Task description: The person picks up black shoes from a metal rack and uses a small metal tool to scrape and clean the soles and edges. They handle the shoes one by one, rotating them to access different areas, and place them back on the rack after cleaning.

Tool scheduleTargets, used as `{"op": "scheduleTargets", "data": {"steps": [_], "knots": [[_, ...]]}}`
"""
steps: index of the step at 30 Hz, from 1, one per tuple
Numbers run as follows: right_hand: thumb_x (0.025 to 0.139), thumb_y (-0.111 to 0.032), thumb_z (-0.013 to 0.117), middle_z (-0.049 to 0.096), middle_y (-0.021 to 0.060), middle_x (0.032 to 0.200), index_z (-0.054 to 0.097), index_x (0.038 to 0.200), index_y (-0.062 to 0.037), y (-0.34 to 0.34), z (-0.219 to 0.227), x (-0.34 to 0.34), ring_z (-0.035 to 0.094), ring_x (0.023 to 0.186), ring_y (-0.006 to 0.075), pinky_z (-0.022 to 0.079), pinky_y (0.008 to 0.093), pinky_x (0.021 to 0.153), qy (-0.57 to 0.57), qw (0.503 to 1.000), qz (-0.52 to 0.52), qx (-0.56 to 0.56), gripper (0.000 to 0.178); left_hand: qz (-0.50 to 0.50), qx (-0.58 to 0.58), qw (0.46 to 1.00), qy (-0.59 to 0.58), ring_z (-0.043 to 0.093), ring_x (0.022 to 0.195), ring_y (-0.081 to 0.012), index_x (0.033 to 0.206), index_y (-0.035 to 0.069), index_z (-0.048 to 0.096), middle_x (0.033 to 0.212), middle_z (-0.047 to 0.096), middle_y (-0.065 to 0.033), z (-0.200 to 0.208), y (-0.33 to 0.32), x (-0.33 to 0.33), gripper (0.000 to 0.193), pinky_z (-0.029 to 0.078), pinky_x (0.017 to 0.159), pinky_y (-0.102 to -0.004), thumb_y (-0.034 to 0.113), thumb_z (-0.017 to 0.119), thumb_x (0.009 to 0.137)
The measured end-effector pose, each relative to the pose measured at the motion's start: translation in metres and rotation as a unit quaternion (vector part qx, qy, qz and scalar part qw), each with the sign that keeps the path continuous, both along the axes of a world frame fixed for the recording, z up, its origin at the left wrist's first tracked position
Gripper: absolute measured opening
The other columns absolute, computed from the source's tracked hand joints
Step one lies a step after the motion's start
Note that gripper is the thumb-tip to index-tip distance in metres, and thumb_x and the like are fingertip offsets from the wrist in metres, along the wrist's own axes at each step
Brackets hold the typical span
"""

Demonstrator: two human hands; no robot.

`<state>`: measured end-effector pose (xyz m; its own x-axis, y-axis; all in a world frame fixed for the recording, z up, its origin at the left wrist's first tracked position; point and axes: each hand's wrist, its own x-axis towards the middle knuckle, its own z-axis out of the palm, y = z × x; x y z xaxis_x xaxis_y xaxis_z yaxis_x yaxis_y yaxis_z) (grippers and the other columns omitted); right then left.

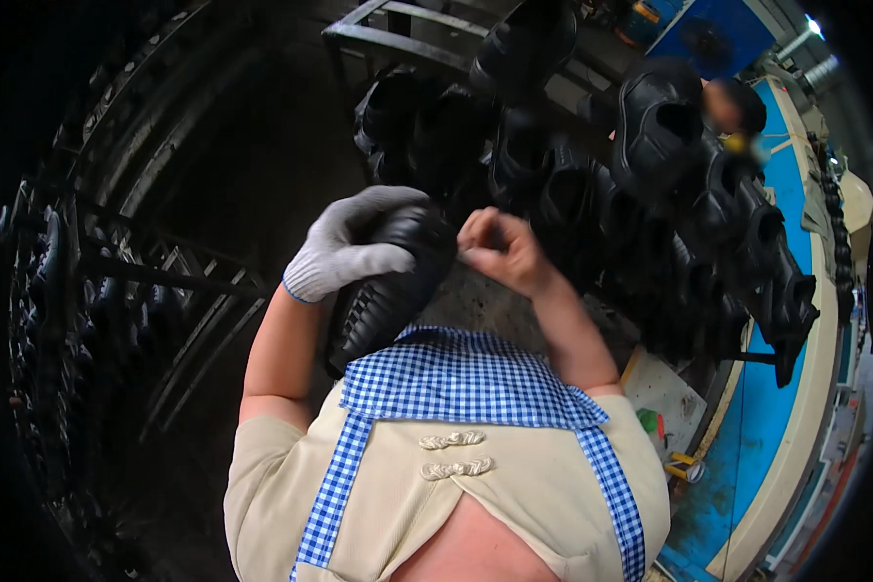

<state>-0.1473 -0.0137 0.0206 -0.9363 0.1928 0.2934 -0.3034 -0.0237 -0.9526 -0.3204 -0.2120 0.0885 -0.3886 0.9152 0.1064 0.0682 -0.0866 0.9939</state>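
Note:
My left hand, in a white knit glove with a blue-edged cuff, is wrapped round a black shoe. The shoe is tilted in front of my apron, its ridged, treaded sole showing. Beside its right edge is my bare right hand, fingers curled into a pinch. Whatever those fingers hold, if anything, is too small and dark to make out. Whether they touch the shoe I cannot tell.
Rows of black shoes hang on a rack ahead and to the right. A metal frame rises behind them. More shoes line racks at left. Along the right runs a blue-topped bench with a yellow roll. A person is beyond the rack.

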Motion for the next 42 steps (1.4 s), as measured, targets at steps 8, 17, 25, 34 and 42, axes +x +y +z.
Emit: {"op": "scheduleTargets", "data": {"steps": [8, 17, 25, 34, 42], "knots": [[0.088, -0.061, 0.066, 0.067, 0.0084, 0.103, 0.052, 0.132, -0.0127, -0.046, -0.066, -0.013, 0.068, 0.07, 0.0166, 0.049, 0.0219, 0.051, -0.244, 0.917, 0.21, -0.234, 0.067, 0.261, 0.208, 0.908, -0.253, 0.065, 0.105, -0.0226, 0.137, 0.004, 0.053, 0.121, 0.063, -0.0116, -0.004, 0.028, -0.049, 0.05, 0.056, 0.089, -0.0361, 0.023, 0.062, 0.092], [0.097, -0.067, 0.041, 0.069, 0.0119, 0.101, 0.058, 0.126, -0.0058, -0.024, -0.008, -0.09, 0.05, 0.048, 0.0091, 0.032, 0.02, 0.038, -0.074, 0.883, 0.195, -0.42, 0.069, 0.228, 0.192, 0.937, -0.182, 0.049, 0.132, -0.0218, 0.152, 0.006, 0.029, 0.142, 0.052, -0.0131, -0.048, 0.03, -0.042, 0.058, 0.038, 0.112, -0.0361, 0.023, 0.053, 0.103], [0.095, -0.069, 0.044, 0.067, 0.0137, 0.115, 0.057, 0.125, -0.0048, 0.006, 0.062, -0.176, 0.047, 0.051, 0.006, 0.028, 0.018, 0.038, 0.014, 0.848, 0.045, -0.528, 0.073, 0.199, 0.094, 0.914, -0.342, 0.063, 0.109, -0.0198, 0.136, 0.004, 0.052, 0.118, 0.066, -0.0108, -0.078, 0.013, -0.022, 0.04, 0.049, 0.099, -0.0336, 0.016, 0.06, 0.098], [0.104, -0.035, 0.05, 0.068, 0.0067, 0.08, 0.063, 0.116, -0.001, -0.029, -0.067, -0.075, 0.039, 0.041, 0.0025, 0.027, 0.0187, 0.04, -0.178, 0.933, 0.062, -0.306, 0.038, 0.224, 0.018, 0.924, -0.31, 0.064, 0.106, -0.0178, 0.135, 0.005, 0.053, 0.116, 0.067, -0.0098, -0.112, -0.006, -0.034, 0.04, 0.051, 0.095, -0.0303, 0.011, 0.061, 0.097], [0.103, -0.029, 0.055, 0.064, 0.0029, 0.07, 0.064, 0.113, 0.0002, -0.041, -0.141, 0.043, 0.039, 0.041, 0.0029, 0.029, 0.0185, 0.039, -0.346, 0.873, -0.134, -0.317, 0.032, 0.147, 0.148, 0.969, 0.133, 0.053, 0.125, -0.022, 0.14, 0.003, 0.046, 0.139, 0.051, -0.0131, -0.047, 0.031, -0.025, 0.057, 0.046, 0.103, -0.0353, 0.005, 0.07, 0.088]]}}
